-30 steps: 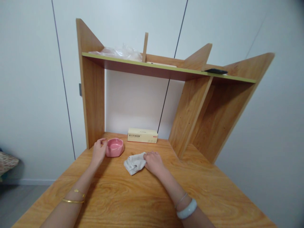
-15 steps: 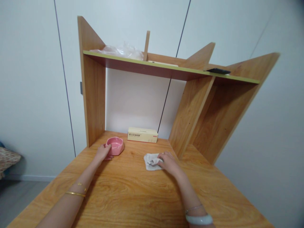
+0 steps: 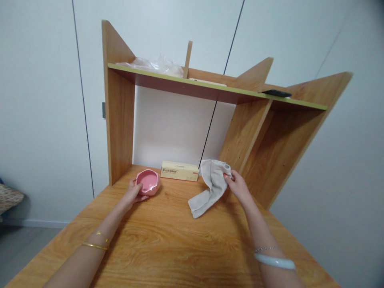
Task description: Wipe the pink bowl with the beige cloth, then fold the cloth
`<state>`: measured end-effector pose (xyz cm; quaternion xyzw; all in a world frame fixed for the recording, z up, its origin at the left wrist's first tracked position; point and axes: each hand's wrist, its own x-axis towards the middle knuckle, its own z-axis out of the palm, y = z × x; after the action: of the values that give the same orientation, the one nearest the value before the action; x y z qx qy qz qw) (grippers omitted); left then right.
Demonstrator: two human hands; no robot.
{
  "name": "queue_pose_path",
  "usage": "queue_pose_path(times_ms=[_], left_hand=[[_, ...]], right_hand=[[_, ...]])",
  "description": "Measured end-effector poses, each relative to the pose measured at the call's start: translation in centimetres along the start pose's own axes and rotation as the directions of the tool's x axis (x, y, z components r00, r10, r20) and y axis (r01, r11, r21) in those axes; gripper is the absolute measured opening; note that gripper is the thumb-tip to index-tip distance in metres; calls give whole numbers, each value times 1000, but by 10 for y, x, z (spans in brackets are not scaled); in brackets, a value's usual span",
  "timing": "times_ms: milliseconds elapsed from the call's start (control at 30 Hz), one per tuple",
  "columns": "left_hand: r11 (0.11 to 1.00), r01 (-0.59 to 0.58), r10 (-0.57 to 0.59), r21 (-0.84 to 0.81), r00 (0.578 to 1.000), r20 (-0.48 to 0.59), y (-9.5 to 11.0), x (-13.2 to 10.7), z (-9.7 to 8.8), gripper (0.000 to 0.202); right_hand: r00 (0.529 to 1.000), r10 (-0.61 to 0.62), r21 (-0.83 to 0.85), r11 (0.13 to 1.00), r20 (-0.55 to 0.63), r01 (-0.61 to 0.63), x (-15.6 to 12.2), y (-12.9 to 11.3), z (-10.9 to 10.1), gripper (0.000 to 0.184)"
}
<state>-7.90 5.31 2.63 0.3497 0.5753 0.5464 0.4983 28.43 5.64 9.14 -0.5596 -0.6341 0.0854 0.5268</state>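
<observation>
Gripping pink bowl in left hand, hooking thumb over rim, curling fingers under; holding it tilted at back of wooden desk, left of cream box. Pinching grey cloth by upper right edge in right hand, with fingertips together on it; dangling it right of box, before upright shelf panel.

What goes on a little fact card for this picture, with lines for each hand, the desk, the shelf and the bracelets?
Left hand: holds a pink faceted bowl, thumb over its rim
Right hand: pinches a light grey cloth, which hangs down
Wooden desk: cream cling-film box near the back
Upper shelf: clear plastic bag, flat black item
Left wrist: gold bangle
Right wrist: pale bangle, silver bracelet
</observation>
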Motion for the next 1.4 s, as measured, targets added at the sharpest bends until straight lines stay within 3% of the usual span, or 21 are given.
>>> queue_pose_path(times_ms=[133,167,300,500,667,767,933,1100,1167,1300,1400], left_hand=[[998,17,-8,-66,992,127,-2,-16,15,43],[995,30,-9,-100,979,202,-3,-21,19,45],[989,86,-39,-122,937,346,-11,-36,36,50],[998,-4,-17,67,950,313,-21,-41,50,70],[973,-139,67,186,935,347,-24,-44,53,67],[951,-213,121,223,924,363,-24,-50,55,69],[936,-238,147,261,935,323,-21,-54,55,80],[889,-317,212,331,925,314,-22,-49,54,61],[841,-409,316,354,903,292,-23,-48,53,54],[707,-589,505,391,808,303,-22,-53,55,47],[645,-641,520,416,767,375,-21,-61,55,50]], right_hand=[[995,-24,10,1000,-94,25,18,-18,-16,25],[994,-22,4,1000,-105,23,19,-22,-16,25],[993,7,14,1000,-120,-5,1,-28,4,21],[995,102,201,975,-6,-99,-50,-27,66,17],[981,53,313,943,188,-111,-77,-33,101,16],[966,-25,247,968,259,-41,-85,-37,109,16],[959,-111,113,990,261,84,-94,-40,111,19],[944,-151,112,986,294,122,-95,-38,113,24],[954,-117,92,991,277,94,-95,-34,116,28],[987,23,11,1000,157,-25,-98,-25,127,25],[988,99,-99,991,115,-88,-99,-22,131,53]])
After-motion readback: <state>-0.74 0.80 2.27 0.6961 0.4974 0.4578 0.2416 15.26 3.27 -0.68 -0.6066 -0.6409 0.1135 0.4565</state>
